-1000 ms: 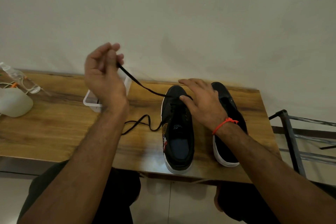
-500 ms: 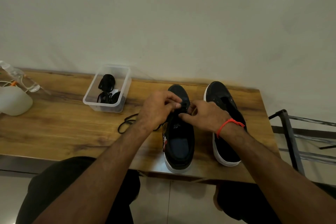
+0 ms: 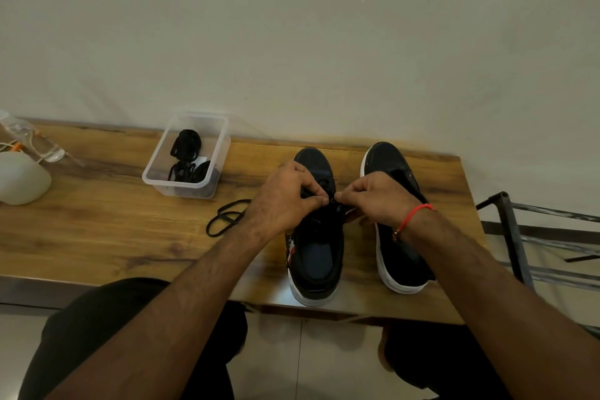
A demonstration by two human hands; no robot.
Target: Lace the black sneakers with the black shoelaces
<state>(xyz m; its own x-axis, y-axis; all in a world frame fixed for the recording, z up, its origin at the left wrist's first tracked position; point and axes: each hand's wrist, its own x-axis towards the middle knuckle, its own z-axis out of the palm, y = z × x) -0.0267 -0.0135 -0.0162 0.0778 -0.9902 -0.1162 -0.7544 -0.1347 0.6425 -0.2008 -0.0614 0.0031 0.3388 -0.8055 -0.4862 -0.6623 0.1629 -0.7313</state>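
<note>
Two black sneakers with white soles stand side by side on the wooden table (image 3: 97, 237), toes toward the wall. Over the eyelets of the left sneaker (image 3: 316, 256) my left hand (image 3: 285, 198) pinches the black shoelace. My right hand (image 3: 376, 198), with a red thread at the wrist, pinches the eyelet edge of that same shoe, fingertips almost meeting the left hand's. The slack of the shoelace (image 3: 227, 217) lies looped on the table left of the shoe. The right sneaker (image 3: 399, 253) stands partly behind my right wrist.
A clear plastic box (image 3: 152, 172) at the back holds more coiled black laces (image 3: 186, 143). A white rounded object (image 3: 22, 178) and clear plastic sit at the far left. A dark metal rack (image 3: 516, 237) stands right of the table. The wall runs along the table's far edge.
My left hand, raised high pulling the lace taut a second ago, has come down to the left sneaker's eyelets. My right hand went from lying flat on the shoes to pinching at the eyelets.
</note>
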